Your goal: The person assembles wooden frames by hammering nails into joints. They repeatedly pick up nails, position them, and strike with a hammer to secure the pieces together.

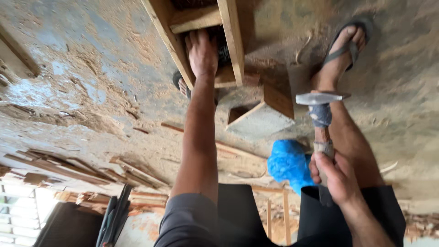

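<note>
My left hand (201, 52) reaches down and lies flat on a wooden frame (231, 41), fingers against its cross piece (194, 19) between the two long rails. My right hand (336, 176) is closed around the handle of a hammer (321, 119). The hammer's handle is wrapped with blue tape and its metal head (320, 97) points up and away from me, above my right leg. The hammer hangs clear of the frame, to its right.
My right foot in a sandal (345, 48) stands on the sawdust-covered floor (91, 82); my other foot (182, 84) peeks out under the frame. An angled wooden offcut (274, 98) lies below the frame. A blue plastic bag (288, 162) and wood strips (91, 169) lie nearby.
</note>
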